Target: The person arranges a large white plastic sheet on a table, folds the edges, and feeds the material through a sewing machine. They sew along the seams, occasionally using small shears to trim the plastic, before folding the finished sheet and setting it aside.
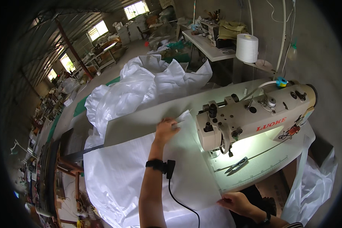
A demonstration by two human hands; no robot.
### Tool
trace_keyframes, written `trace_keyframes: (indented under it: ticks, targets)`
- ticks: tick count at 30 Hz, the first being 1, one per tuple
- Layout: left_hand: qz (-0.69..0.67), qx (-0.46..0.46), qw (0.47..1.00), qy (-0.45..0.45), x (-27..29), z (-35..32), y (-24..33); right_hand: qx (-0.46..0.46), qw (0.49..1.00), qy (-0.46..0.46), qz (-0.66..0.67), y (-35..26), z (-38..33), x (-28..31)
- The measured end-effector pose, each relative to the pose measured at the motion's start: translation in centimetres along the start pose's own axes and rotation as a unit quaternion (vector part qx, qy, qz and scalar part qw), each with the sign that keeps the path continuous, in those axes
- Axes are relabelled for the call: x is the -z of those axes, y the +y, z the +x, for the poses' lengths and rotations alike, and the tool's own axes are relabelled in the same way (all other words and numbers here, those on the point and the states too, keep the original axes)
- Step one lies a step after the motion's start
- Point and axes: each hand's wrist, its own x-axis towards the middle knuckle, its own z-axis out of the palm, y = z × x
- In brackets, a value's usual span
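Note:
A smooth white sheet [117, 171] lies over the front of the sewing table and hangs down toward me. My left hand [166, 131], fingers curled, grips its far edge near a small folded strip [183, 116]. At the near right corner my right hand [237, 202] pinches the sheet's edge between thumb and fingers. The sheet's right edge runs beside the sewing machine [254, 117], just left of its lit needle area. The needle itself is too small to make out. A pair of thread snips [237, 166] rests on the machine bed, apart from both hands.
Behind the table a heap of white sheeting [133, 83] is piled up. More white material [311, 186] hangs at the right. A cone of white thread [247, 48] stands above the machine. A second table [211, 49] holds another machine. A black cable [176, 199] trails from my left wrist.

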Motion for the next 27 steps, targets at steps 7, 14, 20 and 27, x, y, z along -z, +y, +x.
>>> trace_keyframes:
  ticks: [7,14,20,27]
  targets:
    - [-0.1,-0.05,0.991,0.076,-1.2,3.4,1.3,-0.039,0.999,0.022,0.027,1.2,-1.3,-0.8]
    - [-0.035,0.021,0.994,0.1,-5.1,1.1,0.8,-0.087,0.994,-0.033,-0.055,0.2,-2.0,-0.5]
    - [-0.107,0.005,0.988,0.107,-2.2,-5.6,3.8,0.001,0.996,-0.043,-0.083,2.8,-3.7,-1.5]
    - [-0.126,-0.021,0.987,0.094,-1.7,-8.1,6.0,-0.185,0.959,-0.178,0.121,3.7,0.1,-7.1]
